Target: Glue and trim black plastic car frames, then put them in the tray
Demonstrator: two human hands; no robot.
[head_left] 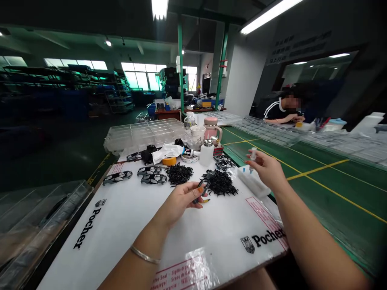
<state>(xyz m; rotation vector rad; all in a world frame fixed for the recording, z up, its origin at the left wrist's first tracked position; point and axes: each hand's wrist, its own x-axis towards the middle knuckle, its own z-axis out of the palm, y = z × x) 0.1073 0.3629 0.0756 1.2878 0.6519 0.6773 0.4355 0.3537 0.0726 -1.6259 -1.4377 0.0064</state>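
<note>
Black plastic piece is being pinched in the left hand, right beside a heap of black parts! A small clear syringe is gripped in the raised right hand, and both hands are held above the white Pocher sheet.

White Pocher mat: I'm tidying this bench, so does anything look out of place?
A crumpled white cloth lies bunched at the far end of the Pocher mat, looking dropped there, unlike the laid-out black frames.
</note>
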